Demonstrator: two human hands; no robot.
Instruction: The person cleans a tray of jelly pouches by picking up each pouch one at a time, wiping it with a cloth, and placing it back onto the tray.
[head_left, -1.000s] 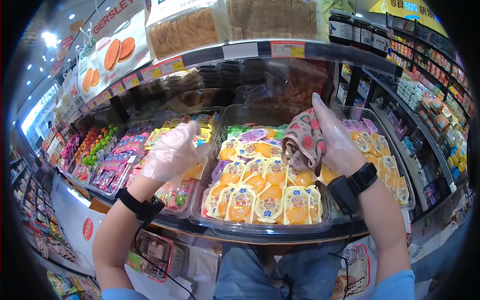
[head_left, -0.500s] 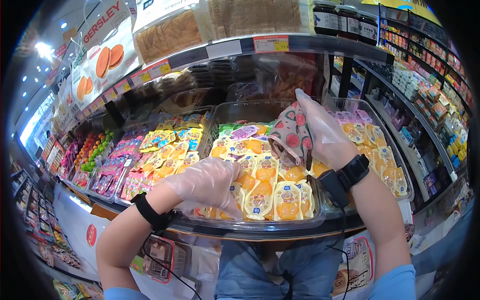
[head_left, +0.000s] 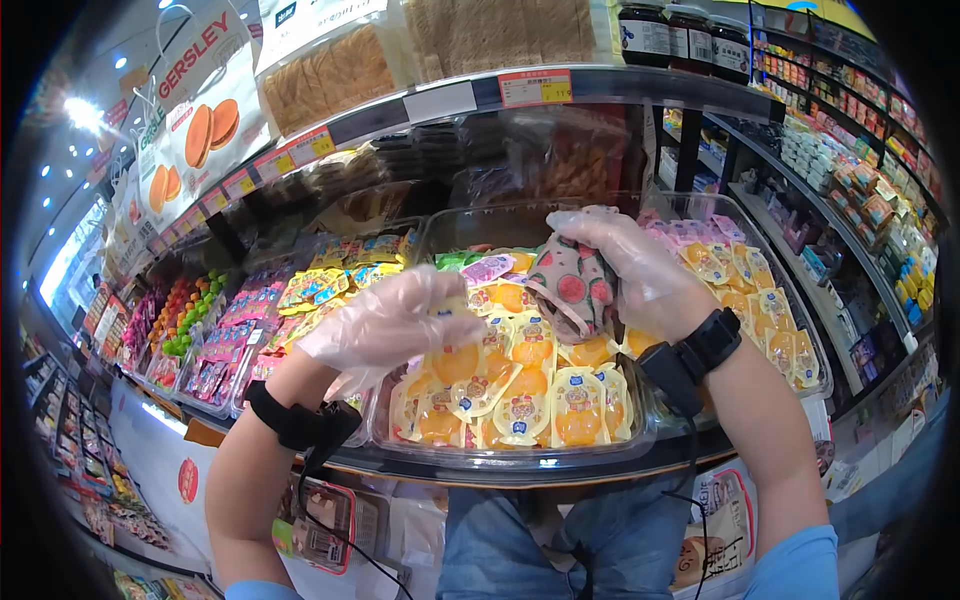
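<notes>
My left hand (head_left: 395, 325), in a clear plastic glove, is raised over the left part of a clear tray (head_left: 640, 440). A yellow packet with an orange fruit piece (head_left: 455, 362) shows at its curled fingers and appears to be gripped; motion blurs the edges. My right hand (head_left: 640, 265), gloved the same way, is closed around a bunched pink-grey cloth (head_left: 570, 285) with a red fruit print. This cloth hangs over the back right of the tray. Several similar yellow packets (head_left: 520, 400) lie in overlapping rows below both hands.
Another clear tray of packets (head_left: 770, 320) stands at the right. Trays of pink and yellow packets (head_left: 320, 285) and colourful fruit-shaped sweets (head_left: 195, 300) line the left. Above runs a shelf edge (head_left: 470, 100) with price tags, bearing bread (head_left: 330, 85) and dark jars (head_left: 685, 40).
My left hand has risen up and back from the front left packets, with a yellow packet seemingly in it. My right hand's fingers have folded down over the cloth.
</notes>
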